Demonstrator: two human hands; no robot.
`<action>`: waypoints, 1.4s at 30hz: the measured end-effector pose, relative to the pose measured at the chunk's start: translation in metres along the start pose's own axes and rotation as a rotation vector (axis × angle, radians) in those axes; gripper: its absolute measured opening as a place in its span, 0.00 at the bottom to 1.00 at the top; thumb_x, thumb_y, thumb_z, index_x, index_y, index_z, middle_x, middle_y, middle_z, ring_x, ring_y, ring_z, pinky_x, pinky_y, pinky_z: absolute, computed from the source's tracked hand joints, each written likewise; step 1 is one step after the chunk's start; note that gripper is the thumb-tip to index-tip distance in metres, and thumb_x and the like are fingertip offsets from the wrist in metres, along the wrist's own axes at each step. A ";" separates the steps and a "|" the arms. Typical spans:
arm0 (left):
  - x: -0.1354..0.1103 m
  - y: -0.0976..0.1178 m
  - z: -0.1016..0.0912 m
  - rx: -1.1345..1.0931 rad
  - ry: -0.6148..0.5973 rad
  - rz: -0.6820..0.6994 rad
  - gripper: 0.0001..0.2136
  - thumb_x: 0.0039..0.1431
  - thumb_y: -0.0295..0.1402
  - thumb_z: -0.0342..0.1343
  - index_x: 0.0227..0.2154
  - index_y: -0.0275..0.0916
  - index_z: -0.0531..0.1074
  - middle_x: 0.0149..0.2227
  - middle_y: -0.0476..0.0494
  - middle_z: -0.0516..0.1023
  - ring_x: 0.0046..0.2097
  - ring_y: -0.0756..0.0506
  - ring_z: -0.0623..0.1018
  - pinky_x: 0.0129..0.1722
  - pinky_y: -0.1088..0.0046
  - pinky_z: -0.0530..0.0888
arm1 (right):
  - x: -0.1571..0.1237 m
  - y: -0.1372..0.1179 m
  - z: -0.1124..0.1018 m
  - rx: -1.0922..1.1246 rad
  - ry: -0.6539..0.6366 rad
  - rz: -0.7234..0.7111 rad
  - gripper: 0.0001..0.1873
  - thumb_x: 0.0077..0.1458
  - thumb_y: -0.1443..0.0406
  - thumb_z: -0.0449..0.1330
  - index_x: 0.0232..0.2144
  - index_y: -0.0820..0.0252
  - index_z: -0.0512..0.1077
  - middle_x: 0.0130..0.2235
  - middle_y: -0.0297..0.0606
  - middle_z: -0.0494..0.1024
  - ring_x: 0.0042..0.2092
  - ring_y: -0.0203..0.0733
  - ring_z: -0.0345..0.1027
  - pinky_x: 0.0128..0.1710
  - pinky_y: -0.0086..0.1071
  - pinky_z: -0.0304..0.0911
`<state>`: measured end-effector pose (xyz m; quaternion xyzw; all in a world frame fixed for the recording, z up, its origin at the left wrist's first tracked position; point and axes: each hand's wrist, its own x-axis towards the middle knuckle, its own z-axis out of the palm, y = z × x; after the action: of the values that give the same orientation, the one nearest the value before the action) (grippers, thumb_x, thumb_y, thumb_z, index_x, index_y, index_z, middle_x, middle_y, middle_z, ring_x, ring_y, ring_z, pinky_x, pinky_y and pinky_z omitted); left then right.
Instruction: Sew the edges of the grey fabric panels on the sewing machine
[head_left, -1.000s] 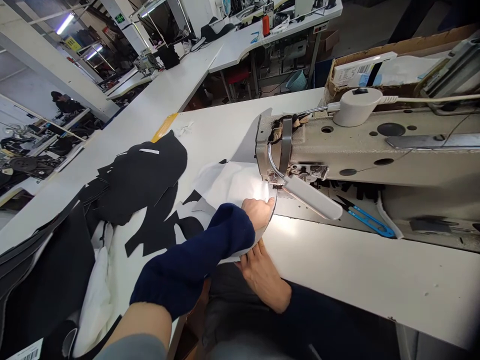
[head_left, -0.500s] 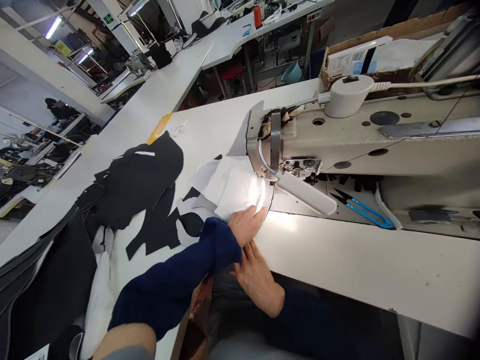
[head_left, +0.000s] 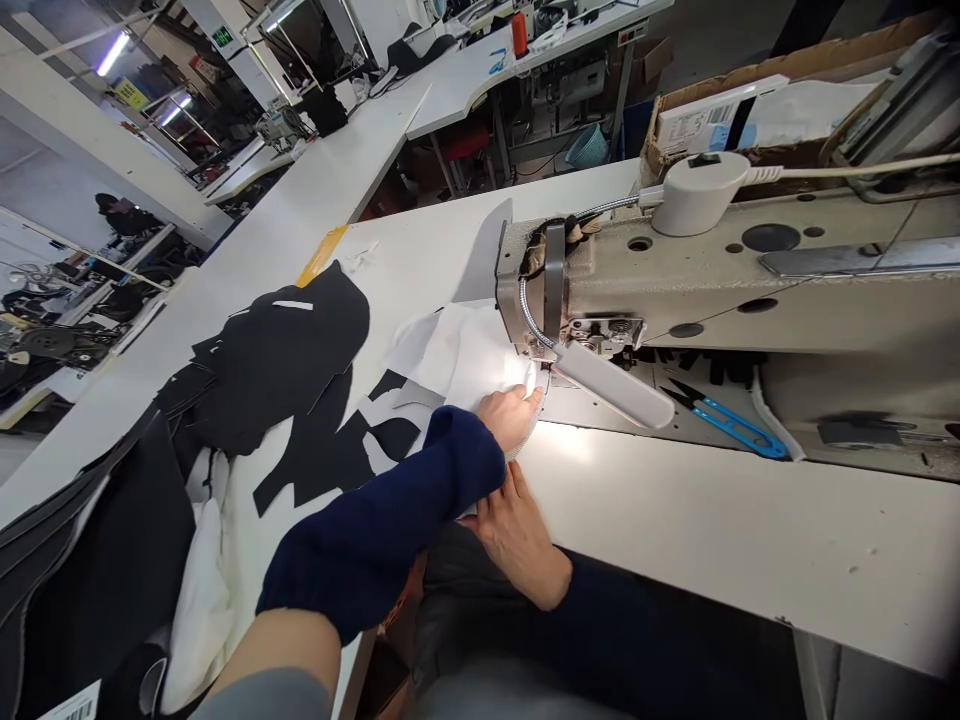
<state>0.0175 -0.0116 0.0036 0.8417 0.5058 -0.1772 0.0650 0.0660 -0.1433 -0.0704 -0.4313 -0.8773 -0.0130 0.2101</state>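
Note:
My left hand point(head_left: 511, 416) lies on the white fabric piece point(head_left: 469, 358), fingers pressed flat with the tips right at the needle of the sewing machine point(head_left: 675, 270). My right hand point(head_left: 517, 535) rests at the table's front edge just below the left one, fingers stretched along the fabric's near edge. Both arms wear dark blue sleeves. The machine's lamp point(head_left: 611, 385) lights the fabric under the needle.
Black cut fabric pieces point(head_left: 289, 360) and more white cloth point(head_left: 199, 600) lie piled to the left on the white table point(head_left: 712, 530). Blue thread snips point(head_left: 724, 418) lie on the machine bed. A cardboard box point(head_left: 750, 110) stands behind the machine. Further work tables stretch away behind.
My left hand has pushed forward with the white fabric, from a little short of the needle to right at it. My right hand stayed at the table edge.

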 end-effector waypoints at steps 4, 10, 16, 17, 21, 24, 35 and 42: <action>0.009 -0.002 -0.007 -0.013 0.021 -0.016 0.22 0.63 0.30 0.41 0.60 0.44 0.59 0.45 0.39 0.71 0.38 0.41 0.77 0.36 0.67 0.71 | 0.004 0.005 0.007 0.019 0.010 -0.014 0.25 0.57 0.55 0.59 0.42 0.76 0.74 0.48 0.61 0.73 0.54 0.58 0.63 0.60 0.54 0.49; -0.019 0.000 -0.005 0.028 0.040 -0.003 0.20 0.67 0.38 0.40 0.60 0.48 0.57 0.46 0.40 0.70 0.41 0.42 0.75 0.36 0.66 0.72 | 0.003 0.012 -0.002 0.034 -0.009 -0.011 0.25 0.58 0.56 0.58 0.47 0.77 0.72 0.49 0.60 0.73 0.53 0.57 0.64 0.57 0.51 0.54; -0.026 0.000 0.019 0.080 0.083 0.046 0.20 0.67 0.31 0.40 0.61 0.43 0.56 0.43 0.40 0.72 0.43 0.44 0.74 0.35 0.71 0.71 | 0.000 0.009 -0.009 -0.006 0.018 0.020 0.27 0.58 0.55 0.58 0.48 0.76 0.72 0.51 0.61 0.71 0.55 0.59 0.62 0.59 0.50 0.50; -0.023 -0.001 0.021 0.081 0.094 0.049 0.20 0.67 0.31 0.40 0.61 0.43 0.56 0.43 0.40 0.72 0.43 0.44 0.74 0.35 0.71 0.71 | 0.000 0.009 -0.008 -0.021 0.015 0.016 0.29 0.57 0.53 0.58 0.47 0.76 0.73 0.51 0.62 0.71 0.55 0.59 0.62 0.60 0.51 0.49; -0.008 -0.002 0.020 0.061 0.132 0.055 0.20 0.68 0.32 0.39 0.61 0.42 0.57 0.43 0.39 0.73 0.42 0.44 0.74 0.35 0.70 0.72 | 0.002 0.012 -0.006 -0.060 -0.023 0.023 0.30 0.54 0.48 0.59 0.39 0.73 0.78 0.50 0.62 0.72 0.55 0.62 0.61 0.60 0.53 0.47; 0.001 -0.002 0.013 0.040 0.148 0.046 0.19 0.68 0.35 0.38 0.59 0.43 0.59 0.42 0.40 0.73 0.42 0.44 0.74 0.36 0.70 0.71 | 0.005 0.015 -0.009 -0.069 -0.058 0.036 0.29 0.52 0.49 0.61 0.39 0.75 0.77 0.51 0.64 0.71 0.57 0.64 0.59 0.61 0.53 0.46; -0.022 -0.011 0.009 0.149 0.138 0.122 0.17 0.68 0.33 0.42 0.58 0.46 0.60 0.42 0.44 0.73 0.43 0.45 0.73 0.31 0.73 0.69 | 0.010 0.012 -0.002 -0.014 0.009 0.016 0.27 0.56 0.57 0.59 0.49 0.77 0.71 0.53 0.61 0.70 0.57 0.59 0.60 0.60 0.50 0.52; -0.011 -0.015 0.014 0.138 0.169 0.161 0.17 0.69 0.32 0.41 0.58 0.44 0.59 0.41 0.45 0.74 0.41 0.46 0.73 0.31 0.73 0.66 | 0.008 0.013 0.000 -0.046 -0.007 0.025 0.34 0.52 0.52 0.62 0.48 0.82 0.71 0.53 0.66 0.68 0.57 0.63 0.59 0.60 0.49 0.53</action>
<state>-0.0038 -0.0180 -0.0044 0.8939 0.4271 -0.1343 -0.0218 0.0709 -0.1290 -0.0695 -0.4471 -0.8720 -0.0290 0.1972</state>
